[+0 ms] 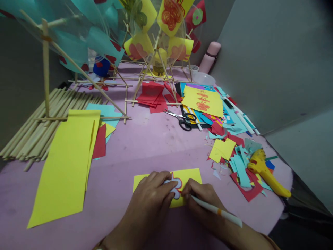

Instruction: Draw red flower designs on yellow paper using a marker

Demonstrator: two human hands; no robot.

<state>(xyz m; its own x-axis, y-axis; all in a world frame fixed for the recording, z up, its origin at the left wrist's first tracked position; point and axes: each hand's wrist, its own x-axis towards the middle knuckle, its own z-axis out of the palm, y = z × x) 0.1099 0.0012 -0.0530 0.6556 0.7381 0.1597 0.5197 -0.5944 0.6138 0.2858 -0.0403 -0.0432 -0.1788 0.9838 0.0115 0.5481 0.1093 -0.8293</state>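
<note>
A yellow paper rectangle [191,175] lies flat on the pink tabletop in front of me. On it rests a pale paper cutout [177,191] with a rounded, butterfly-like outline, partly covered by fingers. My left hand [151,194] presses down on the cutout and the yellow paper, its fingers lying across them. In my right hand [201,196] is a white marker [221,211], gripped low with its tip at the cutout's right edge. A red line follows part of that edge.
Bamboo sticks [28,128] and long yellow paper [61,163] lie left. Black-handled scissors [184,121] sit mid-table near red paper [152,93]. At right are paper scraps [240,166] and a yellow glue gun [267,173]. Stick frames [46,76] bearing paper decorations stand behind.
</note>
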